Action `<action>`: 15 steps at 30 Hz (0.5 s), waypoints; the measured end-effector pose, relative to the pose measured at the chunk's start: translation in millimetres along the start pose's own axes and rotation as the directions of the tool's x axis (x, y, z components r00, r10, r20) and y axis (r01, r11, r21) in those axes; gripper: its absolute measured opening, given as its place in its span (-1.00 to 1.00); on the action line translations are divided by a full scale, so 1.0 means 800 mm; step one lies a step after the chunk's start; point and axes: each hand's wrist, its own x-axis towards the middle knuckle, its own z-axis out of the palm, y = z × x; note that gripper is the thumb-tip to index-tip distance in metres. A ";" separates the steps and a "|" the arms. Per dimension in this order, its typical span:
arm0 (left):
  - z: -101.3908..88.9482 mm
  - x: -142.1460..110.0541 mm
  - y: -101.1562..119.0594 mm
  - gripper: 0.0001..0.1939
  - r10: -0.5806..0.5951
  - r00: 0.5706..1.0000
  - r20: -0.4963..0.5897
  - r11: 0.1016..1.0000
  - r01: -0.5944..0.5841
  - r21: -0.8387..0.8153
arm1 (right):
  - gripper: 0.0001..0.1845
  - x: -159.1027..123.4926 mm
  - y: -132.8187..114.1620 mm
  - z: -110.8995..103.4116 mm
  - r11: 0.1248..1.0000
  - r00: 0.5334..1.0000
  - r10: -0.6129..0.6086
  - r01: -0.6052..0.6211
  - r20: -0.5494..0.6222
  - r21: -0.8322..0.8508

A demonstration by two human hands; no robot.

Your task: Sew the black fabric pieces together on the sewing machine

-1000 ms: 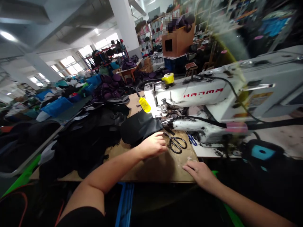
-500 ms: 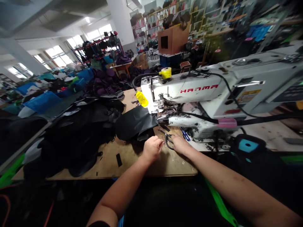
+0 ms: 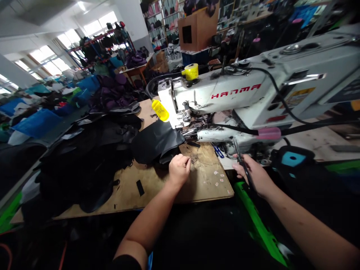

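My right hand (image 3: 255, 174) is closed around black-handled scissors (image 3: 240, 157), raised off the board with the blades pointing up, in front of the sewing machine (image 3: 222, 95). My left hand (image 3: 179, 168) is closed above the wooden board (image 3: 163, 183); anything in its fingers is too small to make out. Just beyond it, a folded black sheet piece (image 3: 154, 144) lies with its right end close to the machine's needle area. A small blue tool (image 3: 218, 150) rests by the board's right edge.
A large heap of black pieces (image 3: 84, 161) covers the board's left part. A small black strip (image 3: 140, 188) lies nearer the front edge. Two yellow lamps (image 3: 160, 110) sit on the machine head. A black and turquoise item (image 3: 294, 157) is at the right.
My right hand took the scissors from the board and carried them right and up. My left hand drew back from the black piece and stayed closed. The whole view has shifted slightly.
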 end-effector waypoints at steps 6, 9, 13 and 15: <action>0.001 0.004 0.009 -0.81 -0.020 1.000 0.009 0.999 0.020 -0.034 | -0.44 -0.053 -0.045 0.060 0.849 0.728 0.163 -0.447 0.666 0.281; -0.003 0.003 0.014 -0.81 -0.013 1.000 0.006 1.000 0.014 -0.028 | -0.48 -0.050 -0.040 0.083 0.804 0.700 0.160 -0.501 0.696 0.319; -0.005 0.002 0.015 -0.79 0.022 1.000 0.014 1.000 -0.022 -0.010 | -0.47 -0.037 -0.043 0.099 0.812 0.741 0.166 -0.476 0.650 0.336; -0.005 0.002 0.015 -0.79 0.024 0.999 0.025 1.000 -0.024 -0.005 | -0.46 -0.034 -0.047 0.102 0.840 0.760 0.185 -0.451 0.623 0.301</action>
